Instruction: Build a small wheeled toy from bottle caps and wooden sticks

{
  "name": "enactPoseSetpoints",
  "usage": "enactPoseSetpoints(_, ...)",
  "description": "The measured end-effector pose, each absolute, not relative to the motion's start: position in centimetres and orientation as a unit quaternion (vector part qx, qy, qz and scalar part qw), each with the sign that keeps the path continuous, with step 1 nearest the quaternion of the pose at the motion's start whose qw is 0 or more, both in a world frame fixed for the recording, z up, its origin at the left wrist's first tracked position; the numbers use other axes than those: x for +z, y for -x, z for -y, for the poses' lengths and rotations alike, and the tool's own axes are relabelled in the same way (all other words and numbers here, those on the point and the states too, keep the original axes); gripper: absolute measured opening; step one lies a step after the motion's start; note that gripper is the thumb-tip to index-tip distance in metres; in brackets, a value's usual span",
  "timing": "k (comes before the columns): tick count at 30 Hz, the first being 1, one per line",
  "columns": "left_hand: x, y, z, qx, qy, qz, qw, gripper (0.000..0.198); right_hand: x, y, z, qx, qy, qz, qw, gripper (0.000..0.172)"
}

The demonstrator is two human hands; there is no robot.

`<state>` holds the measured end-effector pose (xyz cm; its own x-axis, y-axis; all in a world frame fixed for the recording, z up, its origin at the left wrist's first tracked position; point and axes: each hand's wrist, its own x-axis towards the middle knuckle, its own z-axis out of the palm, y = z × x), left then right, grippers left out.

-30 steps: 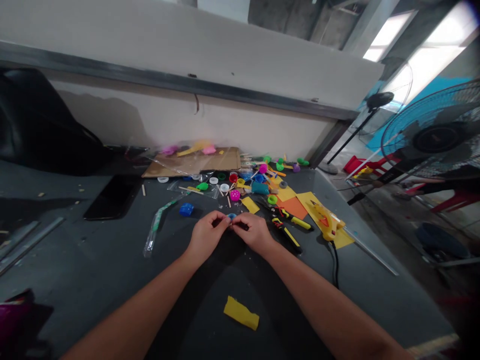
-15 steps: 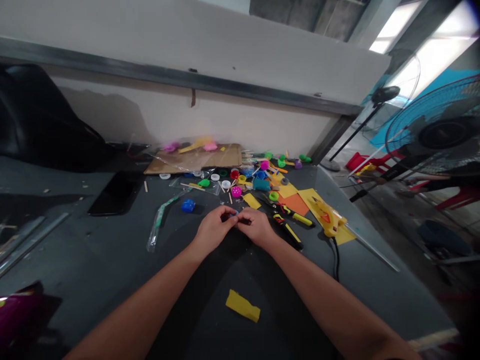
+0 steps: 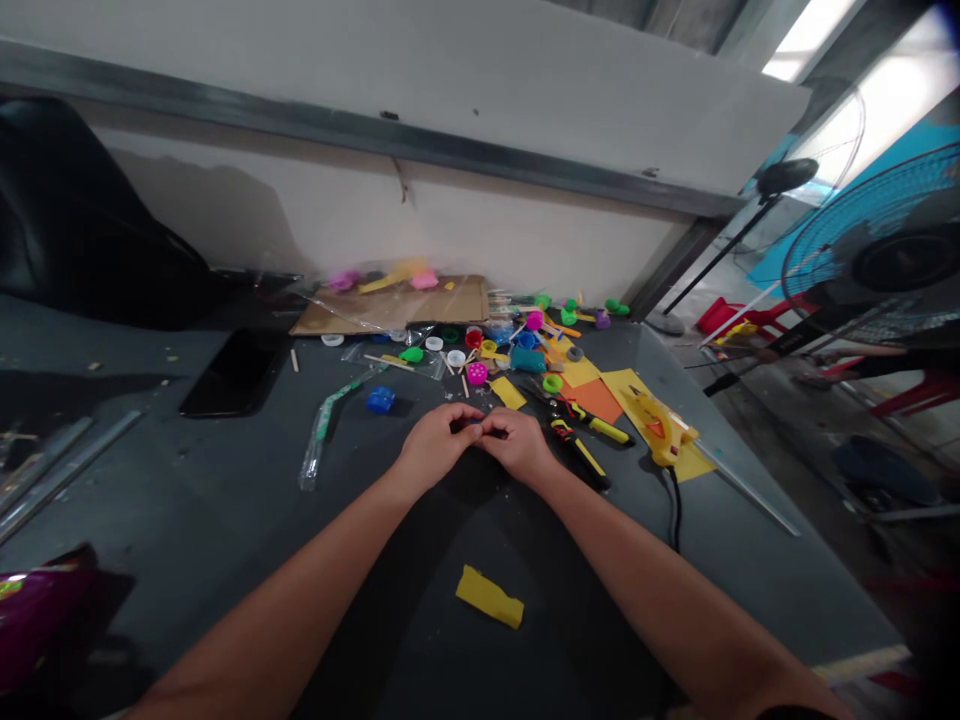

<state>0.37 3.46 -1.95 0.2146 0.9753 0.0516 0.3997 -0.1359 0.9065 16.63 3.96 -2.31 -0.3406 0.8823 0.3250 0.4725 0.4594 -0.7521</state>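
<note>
My left hand (image 3: 439, 440) and my right hand (image 3: 519, 443) meet over the middle of the dark table, fingertips pinched together. Between them shows a sliver of something small and bluish; the fingers cover nearly all of it, so its kind is unclear. Left of my hands sits a blue bottle cap (image 3: 381, 400). Pliers with yellow and black handles (image 3: 581, 452) lie just right of my right hand. A piece of yellow felt-like material (image 3: 490, 597) lies between my forearms, nearer to me.
A yellow glue gun (image 3: 664, 432) with a black cord rests at right on yellow sheets. Several coloured caps and sticks are heaped behind my hands, by a flat cardboard piece (image 3: 450, 302). At left lie a black phone (image 3: 234, 375) and a clear plastic sleeve (image 3: 309, 465).
The view has tilted and shifted slightly, so the table things appear a little higher and further right. Both hands stay pinched together, with the bluish thing now more covered.
</note>
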Motion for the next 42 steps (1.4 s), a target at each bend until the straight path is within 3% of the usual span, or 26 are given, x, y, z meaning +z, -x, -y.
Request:
enactPoseSetpoints(18, -1.9, -0.22, -3.5, 0.346, -0.677, -0.525, 0.381, 0.023, -2.08, -16.54, -3.92, 0.275, 0.448, 0.769, 0.362, 0.011)
enactPoseSetpoints(21, -2.09, 0.06, -3.61, 0.339, -0.668, -0.532, 0.394, 0.025, -2.09, -16.65, -3.94, 0.293, 0.432, 0.776, 0.355, 0.003)
enactPoseSetpoints(31, -1.78, 0.46, -4.03, 0.382, -0.608, -0.512, 0.471, 0.038, -2.1, -16.11, -4.03, 0.29, 0.457, 0.756, 0.368, 0.005)
enactPoseSetpoints(42, -1.65, 0.19, -3.74, 0.317, -0.675, -0.545, 0.384, 0.026, -2.12, -16.25, -4.08, 0.28, 0.452, 0.767, 0.359, 0.012)
